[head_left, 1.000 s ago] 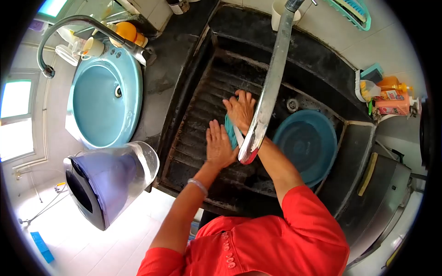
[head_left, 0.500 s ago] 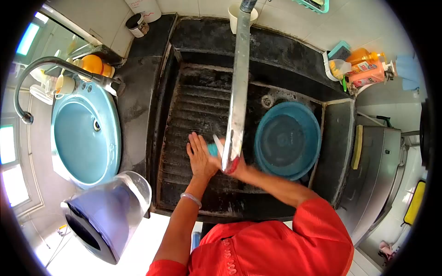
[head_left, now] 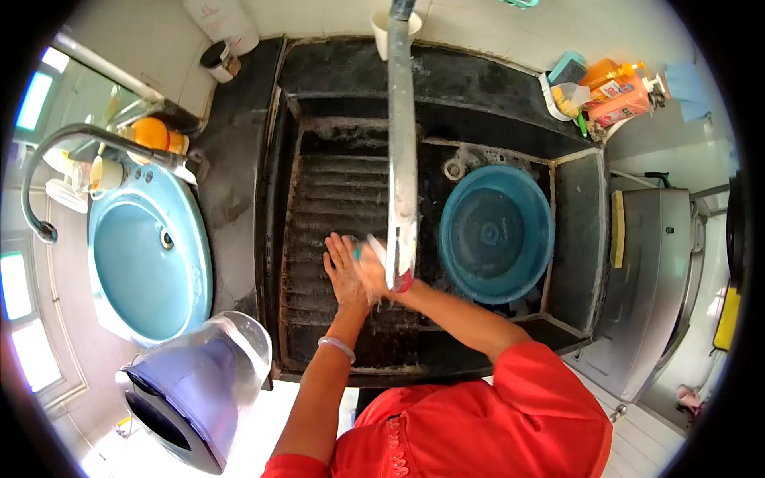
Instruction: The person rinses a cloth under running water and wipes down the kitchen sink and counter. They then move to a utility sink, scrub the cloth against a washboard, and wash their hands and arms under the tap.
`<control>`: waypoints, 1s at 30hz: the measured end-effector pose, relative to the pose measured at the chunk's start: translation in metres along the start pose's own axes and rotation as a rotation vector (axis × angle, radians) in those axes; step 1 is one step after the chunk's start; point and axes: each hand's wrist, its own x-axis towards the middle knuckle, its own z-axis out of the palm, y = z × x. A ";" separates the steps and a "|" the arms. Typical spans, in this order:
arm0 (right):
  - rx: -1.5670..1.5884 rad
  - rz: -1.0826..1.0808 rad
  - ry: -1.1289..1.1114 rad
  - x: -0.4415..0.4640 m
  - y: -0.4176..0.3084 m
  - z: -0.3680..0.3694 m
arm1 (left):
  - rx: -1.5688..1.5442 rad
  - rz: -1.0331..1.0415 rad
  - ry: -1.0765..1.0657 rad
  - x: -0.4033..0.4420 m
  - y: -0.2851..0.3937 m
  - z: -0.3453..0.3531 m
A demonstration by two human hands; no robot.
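Note:
My left hand [head_left: 346, 275], with a pale bangle at the wrist, lies flat with fingers stretched out on the ridged dark washboard slab [head_left: 335, 191] of the sink. Right beside it, my right hand [head_left: 374, 269] is closed around a blurred white-and-teal object [head_left: 357, 252] that looks like a brush. Its fingers are smeared by motion and partly covered by the long metal tap pipe [head_left: 402, 159] above. Water streaks show around both hands.
A blue-green basin [head_left: 446, 247] holding water stands in the sink on the right. Left of the sink is a light-blue washbasin [head_left: 199, 263] with a curved faucet [head_left: 88, 131]. Soap bottles [head_left: 617, 99] stand at the back right corner, a white cup [head_left: 382, 36] behind the pipe.
My right hand and the white-and-teal object have shifted slightly left, closer to the left hand. Water streaks around the hands are plainer. The whole view has shifted a little.

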 end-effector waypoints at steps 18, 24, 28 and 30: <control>-0.464 0.483 -0.163 0.003 0.099 -0.371 | -0.313 -0.030 0.066 -0.121 0.010 0.016; 0.598 0.506 0.778 0.111 0.071 -0.596 | -0.316 -0.313 -0.092 -0.137 0.041 0.002; 0.603 0.429 1.036 0.185 0.071 -0.688 | -0.293 -0.323 -0.122 -0.134 0.038 0.009; 0.606 0.508 0.985 0.210 0.082 -0.709 | -0.299 -0.306 -0.111 -0.136 0.039 0.005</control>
